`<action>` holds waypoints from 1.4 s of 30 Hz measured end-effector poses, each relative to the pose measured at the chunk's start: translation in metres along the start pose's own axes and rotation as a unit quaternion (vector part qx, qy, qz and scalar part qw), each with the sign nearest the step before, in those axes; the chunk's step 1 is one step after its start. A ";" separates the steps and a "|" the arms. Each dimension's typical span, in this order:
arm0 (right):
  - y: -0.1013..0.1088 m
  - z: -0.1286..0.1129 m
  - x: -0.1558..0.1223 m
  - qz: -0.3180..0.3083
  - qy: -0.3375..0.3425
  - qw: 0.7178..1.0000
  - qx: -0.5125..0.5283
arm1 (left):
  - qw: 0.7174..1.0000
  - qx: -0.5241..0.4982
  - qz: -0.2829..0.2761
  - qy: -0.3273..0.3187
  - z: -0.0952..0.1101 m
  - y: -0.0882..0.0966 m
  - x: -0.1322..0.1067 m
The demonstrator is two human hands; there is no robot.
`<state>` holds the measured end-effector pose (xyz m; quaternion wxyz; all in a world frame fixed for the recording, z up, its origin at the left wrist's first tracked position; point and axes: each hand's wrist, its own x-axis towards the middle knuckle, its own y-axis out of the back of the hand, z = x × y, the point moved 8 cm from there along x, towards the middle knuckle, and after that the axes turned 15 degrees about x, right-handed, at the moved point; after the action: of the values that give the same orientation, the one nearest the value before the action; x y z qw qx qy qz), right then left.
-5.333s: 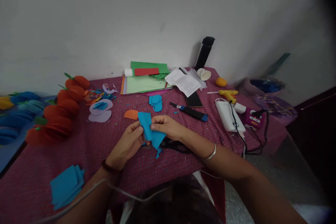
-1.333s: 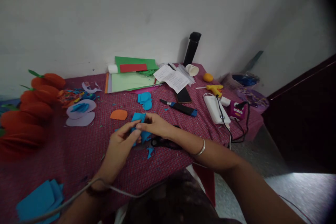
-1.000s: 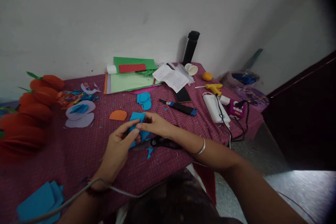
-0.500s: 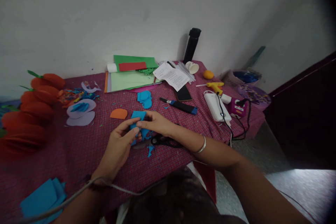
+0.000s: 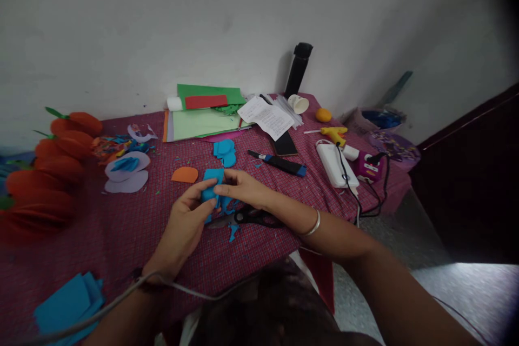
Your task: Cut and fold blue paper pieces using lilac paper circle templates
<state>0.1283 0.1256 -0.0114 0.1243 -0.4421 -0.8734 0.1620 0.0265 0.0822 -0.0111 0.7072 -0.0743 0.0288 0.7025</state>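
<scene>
Between both hands is a small piece of blue felt-like sheet [image 5: 213,175], gripped low over the table. My left hand [image 5: 184,221] pinches its left side between thumb and fingers. My right hand [image 5: 243,189] holds the right side, thumb in front and fingers behind. Under the hands, black-handled scissors [image 5: 259,218] lie with blue scraps [image 5: 233,232] around the blades. Just beyond the left hand rests an orange rounded cutout [image 5: 185,174]. Further back sit several blue rounded cutouts [image 5: 225,152].
Orange pumpkin-shaped crafts [image 5: 60,162] fill the left side. Blue sheets [image 5: 67,305] lie at the near left. A utility knife [image 5: 284,165], a phone [image 5: 285,144], a yellow glue gun [image 5: 334,134] and a white power bank [image 5: 336,165] with cables lie right. A black bottle [image 5: 299,70] stands behind.
The blue piece has tilted slightly and looks narrower between my hands. My fingers have shifted a little on it. The rest of the table stays as it was.
</scene>
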 end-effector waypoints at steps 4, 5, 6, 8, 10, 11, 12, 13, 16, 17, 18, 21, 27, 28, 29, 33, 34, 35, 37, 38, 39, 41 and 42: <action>0.005 0.000 0.001 0.030 0.003 0.999 -0.026 | 1.000 0.022 -0.001 -0.014 -0.002 0.000 0.002; 0.005 0.000 0.001 0.034 0.003 0.999 -0.033 | 0.999 0.025 0.002 -0.020 -0.002 0.000 0.002; 0.006 0.000 0.001 0.035 0.003 0.999 -0.041 | 0.999 0.028 0.005 -0.025 -0.002 0.000 0.003; 0.005 0.000 0.001 0.031 0.007 0.998 -0.058 | 0.999 0.031 0.008 -0.031 -0.002 0.001 0.004; 0.006 -0.001 0.001 0.030 0.014 0.997 -0.076 | 0.999 0.038 0.002 -0.024 -0.003 0.000 0.004; 0.006 -0.001 0.001 0.031 0.016 0.996 -0.084 | 0.999 0.041 -0.002 -0.019 -0.004 0.000 0.004; 0.006 -0.002 0.001 0.033 0.016 0.995 -0.089 | 0.999 0.041 -0.005 -0.013 -0.004 0.000 0.003; 0.006 -0.003 0.000 0.034 0.015 0.995 -0.089 | 0.999 0.039 -0.010 -0.008 -0.004 0.000 0.003; 0.003 -0.006 0.000 0.016 0.010 0.998 -0.061 | 1.000 0.007 -0.015 0.006 -0.004 0.000 0.003; 0.000 -0.008 0.000 0.005 0.010 0.999 -0.050 | 1.000 -0.010 -0.015 0.012 -0.004 -0.001 0.004; -0.001 -0.009 0.001 -0.004 0.013 0.999 -0.043 | 0.999 -0.029 -0.017 0.018 -0.004 -0.002 0.004; 0.001 -0.012 0.002 0.001 0.023 0.999 -0.042 | 0.997 -0.072 -0.026 0.032 -0.005 -0.004 0.005; 0.035 -0.017 0.002 0.132 0.045 0.986 -0.092 | 0.991 0.120 -0.032 -0.045 0.029 0.032 0.005; 0.039 -0.020 0.002 0.145 0.052 0.984 -0.086 | 0.974 0.208 -0.038 -0.074 0.037 0.039 0.006; 0.042 -0.022 0.002 0.152 0.058 0.984 -0.075 | 0.955 0.275 -0.033 -0.110 0.046 0.048 0.007; 0.041 -0.033 -0.001 0.140 0.079 0.985 -0.055 | 0.904 0.395 -0.033 -0.161 0.055 0.062 0.015; 0.038 -0.035 -0.001 0.131 0.083 0.986 -0.066 | 0.902 0.400 -0.003 -0.163 0.056 0.065 0.015; 0.034 -0.037 -0.002 0.121 0.086 0.986 -0.082 | 0.905 0.393 0.030 -0.158 0.057 0.067 0.015; 0.025 -0.038 -0.004 0.097 0.090 0.984 -0.123 | 0.928 0.344 0.070 -0.127 0.054 0.065 0.012; 0.020 -0.038 -0.005 0.080 0.092 0.982 -0.142 | 0.943 0.305 0.072 -0.114 0.052 0.061 0.010; 0.014 -0.037 -0.006 0.059 0.093 0.982 -0.156 | 0.956 0.264 0.066 -0.108 0.050 0.056 0.008; 0.003 -0.034 -0.008 0.015 0.090 0.981 -0.171 | 0.973 0.204 0.031 -0.107 0.047 0.043 0.005; -0.002 -0.032 -0.008 -0.003 0.084 0.981 -0.175 | 0.975 0.192 0.015 -0.108 0.045 0.037 0.004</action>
<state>0.1432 0.1231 0.0177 0.1185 -0.4665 -0.8760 -0.0319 -0.0136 0.0931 0.0304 0.6963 0.1396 0.0880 0.6985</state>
